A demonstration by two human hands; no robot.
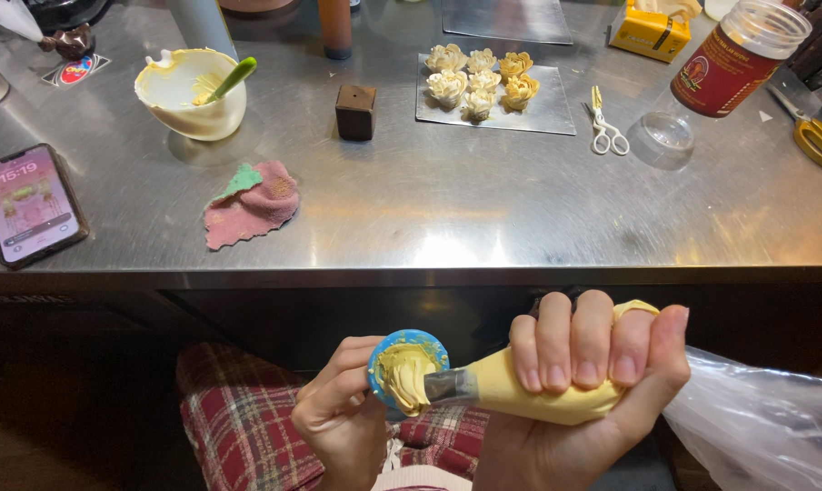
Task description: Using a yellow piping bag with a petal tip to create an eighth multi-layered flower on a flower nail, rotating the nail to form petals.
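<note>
Right hand (583, 382) at 5 o'clock of frame, below the desk (411, 227) edge; fingers (556, 350) wrapped tight round a yellow piping bag (529, 400), thumb over the top, loose clear plastic tail trailing toward 4 o'clock. Dark nozzle (449, 385) pointing to 9 o'clock, tip touching a half-built yellow cream flower (403, 375). Flower seated on a small round blue disc (409, 362), disc tilted toward the camera. Left hand (343, 409) at 6 o'clock, fingers closed narrowly at the disc's left edge and behind it; exact grip hidden. Both hands over a lap in red plaid cloth (238, 418).

On the desk: steel sheet (547, 114) at 12 o'clock bearing seven finished cream flowers (482, 80). Brown cube (355, 112) just left of the sheet. Cream-smeared bowl (191, 91) with green spatula (232, 79) at 10 o'clock. Pink rag (252, 205) below the bowl. Phone (31, 205) at 9 o'clock, screen lit. Small scissors (604, 127) right of the sheet; red-labelled jar (736, 59) lying tilted at 2 o'clock.
</note>
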